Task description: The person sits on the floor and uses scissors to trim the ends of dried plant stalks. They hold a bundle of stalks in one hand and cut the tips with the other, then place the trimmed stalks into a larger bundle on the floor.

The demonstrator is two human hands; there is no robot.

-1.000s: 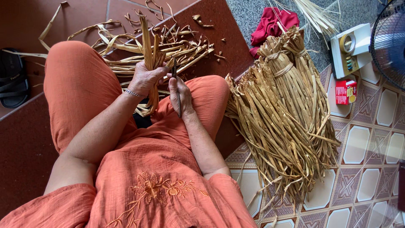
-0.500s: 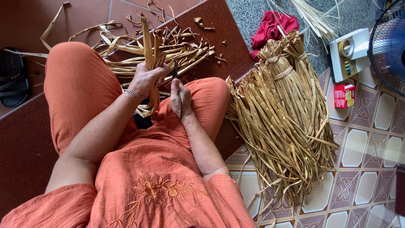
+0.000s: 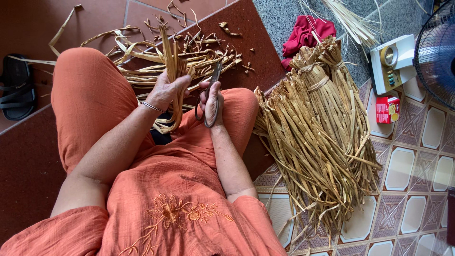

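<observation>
Leaves, dry, light, brittle, sit bunched in the closed left hand mid-length; right hand, at 3 o'clock, grips scissors.

Domestic floor-level craft area: patterned tile floor, red step, standing fan, sandal, and tied bundles of dried leaf strips.

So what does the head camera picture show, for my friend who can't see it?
A seated person in orange clothes holds dried straw strips in the left hand and scissors in the right hand. A big bundle of straw lies on the tiled floor beside them.
</observation>
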